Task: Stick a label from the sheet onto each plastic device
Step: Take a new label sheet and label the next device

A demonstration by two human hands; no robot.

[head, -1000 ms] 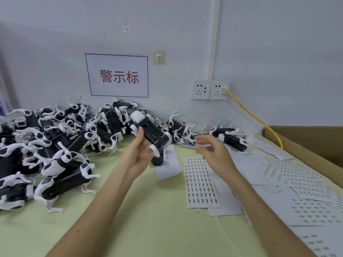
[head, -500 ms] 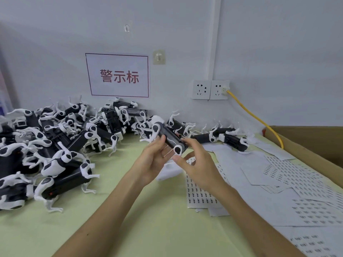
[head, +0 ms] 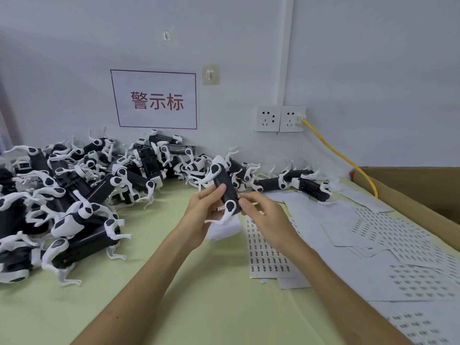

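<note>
A black plastic device [head: 224, 183] with white legs is held above the green table, tilted with one end toward the wall. My left hand [head: 202, 210] grips it from the left, thumb on its black body. My right hand [head: 263, 217] grips its near end from the right, fingers curled against the side. Any label between the fingers is hidden. A label sheet [head: 267, 250] with rows of small dark labels lies flat just under and right of my hands.
A big heap of the same black-and-white devices [head: 74, 195] covers the table's left and back. A few more devices [head: 298, 184] lie along the wall. Several label sheets [head: 398, 245] spread over the right side, beside a cardboard box [head: 410, 192]. A yellow cable [head: 341, 155] hangs from the wall socket.
My left hand lowered the device and turned it end-on toward the wall. My right hand came in from the right and closed on the device's near end.
</note>
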